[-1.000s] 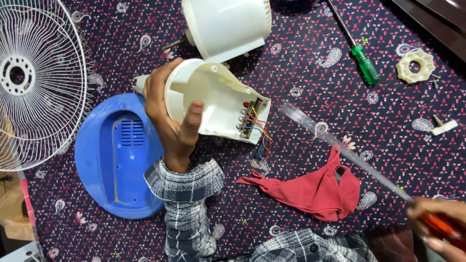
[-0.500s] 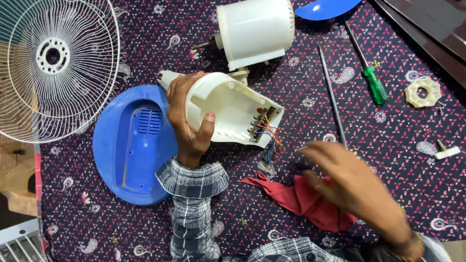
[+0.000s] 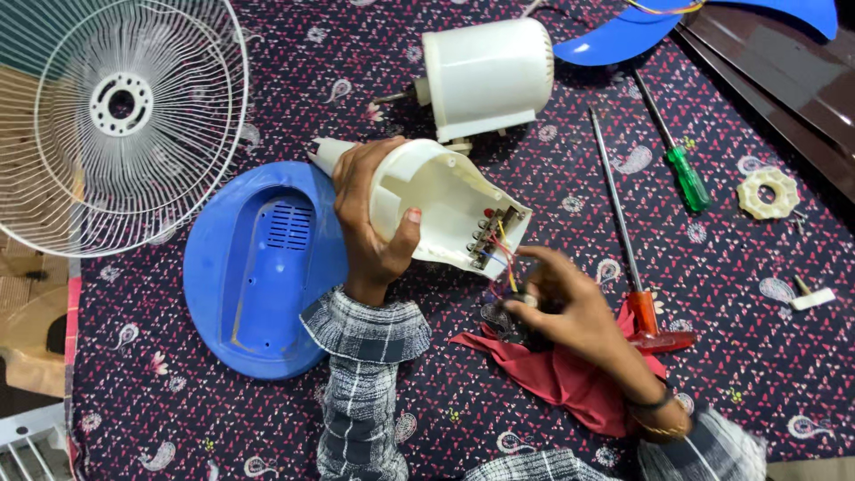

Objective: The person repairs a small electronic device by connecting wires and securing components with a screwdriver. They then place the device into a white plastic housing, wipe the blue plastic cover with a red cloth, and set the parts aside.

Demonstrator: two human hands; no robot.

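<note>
Two screwdrivers (image 3: 623, 232), one white housing (image 3: 436, 209) in left hand (image 3: 370, 218).

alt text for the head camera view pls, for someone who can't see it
The left hand grips a cream plastic fan housing while the right hand fingers the coloured wires at its open end. Around them on a patterned cloth lie a blue cover, a wire fan guard, a red rag and two screwdrivers.
</note>
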